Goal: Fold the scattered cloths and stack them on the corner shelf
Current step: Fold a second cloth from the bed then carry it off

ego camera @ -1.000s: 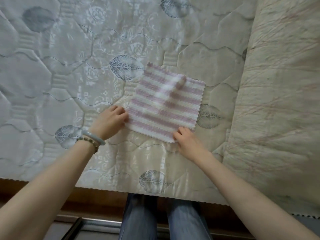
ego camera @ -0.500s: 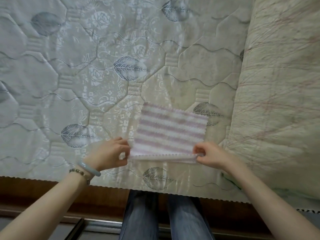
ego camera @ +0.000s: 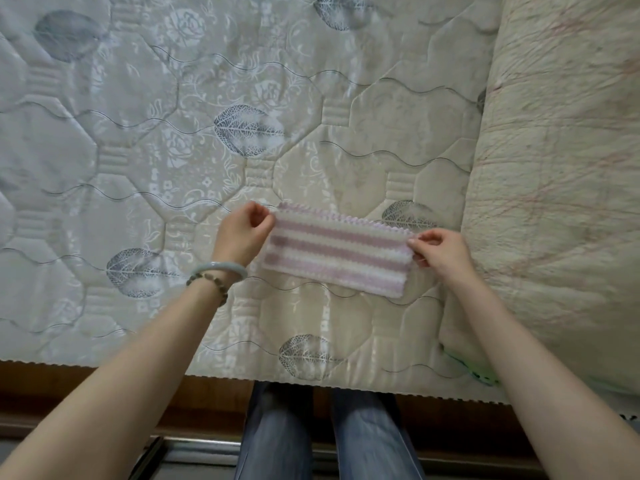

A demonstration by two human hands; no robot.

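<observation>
Pinching one folded striped cloth [ego camera: 337, 252] at its two ends: left hand [ego camera: 242, 233], right hand [ego camera: 440, 252].

No text, label, brand or number can be read here. The striped cloth [ego camera: 339, 252] carries only pink and white bands, and the quilted mattress [ego camera: 166, 174] shows only printed leaves and flowers. At the lower right edge a few small dark marks [ego camera: 632, 417] stand on a pale surface. They are perhaps letters, but they are too small to tell.
</observation>
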